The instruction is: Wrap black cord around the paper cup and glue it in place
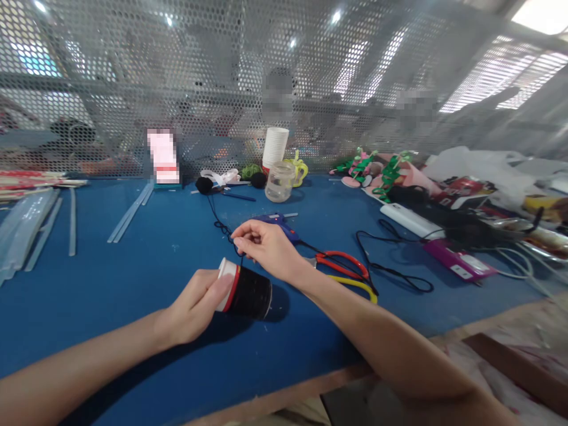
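My left hand grips a paper cup by its bare white rim, fingers wrapped round it. The cup lies tilted on its side above the table, its body wound in black yarn with thin red and yellow bands near the rim. My right hand pinches a strand of black yarn just above the cup. That strand runs back, with some loops, to a black yarn ball. Behind my right hand lies a blue glue gun, partly covered. Scissors with red and yellow handles rest beside my right forearm.
On the blue table, clear glue sticks lie at left. A phone, a clear jar and stacked white cups stand along the perforated screen. Power strips, cords and craft pieces crowd the right.
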Demonstrator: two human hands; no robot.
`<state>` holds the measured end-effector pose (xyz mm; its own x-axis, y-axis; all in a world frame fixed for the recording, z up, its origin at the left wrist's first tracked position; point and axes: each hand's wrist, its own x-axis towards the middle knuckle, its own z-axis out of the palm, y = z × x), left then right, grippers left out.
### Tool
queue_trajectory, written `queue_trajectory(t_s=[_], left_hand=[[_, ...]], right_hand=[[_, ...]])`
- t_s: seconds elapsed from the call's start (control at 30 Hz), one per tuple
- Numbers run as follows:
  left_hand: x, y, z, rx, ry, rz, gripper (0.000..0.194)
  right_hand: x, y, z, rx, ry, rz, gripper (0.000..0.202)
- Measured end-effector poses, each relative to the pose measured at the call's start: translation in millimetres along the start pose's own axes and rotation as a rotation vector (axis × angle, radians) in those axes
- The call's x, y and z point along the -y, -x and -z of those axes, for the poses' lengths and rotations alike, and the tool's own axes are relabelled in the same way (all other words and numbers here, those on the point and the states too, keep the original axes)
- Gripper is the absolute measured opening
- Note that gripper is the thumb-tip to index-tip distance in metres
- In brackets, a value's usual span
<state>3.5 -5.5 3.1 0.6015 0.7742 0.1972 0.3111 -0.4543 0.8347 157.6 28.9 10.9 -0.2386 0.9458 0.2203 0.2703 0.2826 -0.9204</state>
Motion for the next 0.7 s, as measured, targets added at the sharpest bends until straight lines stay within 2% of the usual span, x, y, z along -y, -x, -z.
queue_trajectory(t_s=[0.7], left_hand=[[1.5, 2.8, 0.5, -0.031, -0.123, -0.169, 0.033]], right_hand=[[-4.4, 2.4, -5.5, 0.125, 0.033, -0.026, 0.007]])
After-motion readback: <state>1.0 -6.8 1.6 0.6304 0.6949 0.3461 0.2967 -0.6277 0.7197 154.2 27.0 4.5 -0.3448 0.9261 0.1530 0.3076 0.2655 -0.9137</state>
